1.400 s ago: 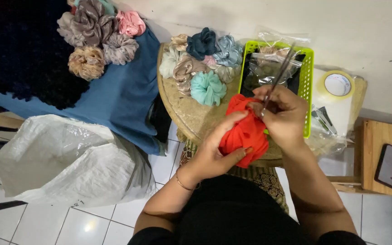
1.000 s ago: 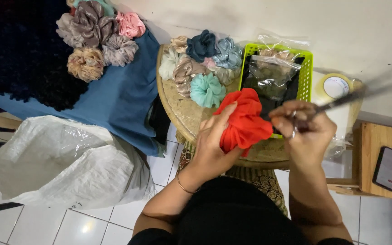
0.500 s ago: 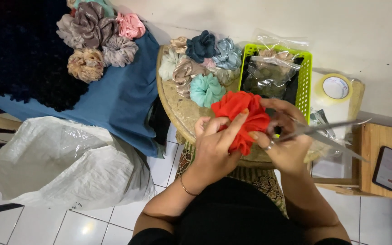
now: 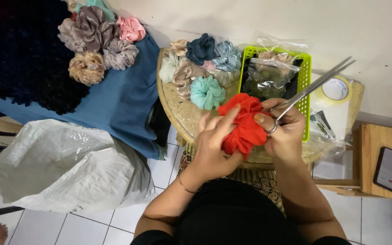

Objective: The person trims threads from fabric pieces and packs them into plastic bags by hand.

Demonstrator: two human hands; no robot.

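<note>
Both hands are gripping a bunched red scrunchie (image 4: 243,124) above the near edge of a small round woven table (image 4: 182,113). The left hand (image 4: 214,145) is pinching the red fabric from the left, fingers closed over it, a thin bangle (image 4: 186,186) sitting at the wrist. The right hand (image 4: 284,129) is pressing the fabric with its thumb while clenching a pair of long metal scissors (image 4: 314,84), whose blades are pointing up and away toward the far right. Behind the red scrunchie, a teal scrunchie (image 4: 207,92) is lying just beside it, with more scrunchies in beige, dark blue and pale blue crowding the far edge. A lime green basket (image 4: 306,81) holding clear plastic bags is resting on the table's right side. A tape roll (image 4: 335,89) is sitting beyond the basket, and a phone (image 4: 389,169) is lying on a wooden stool (image 4: 370,145) to the right.
</note>
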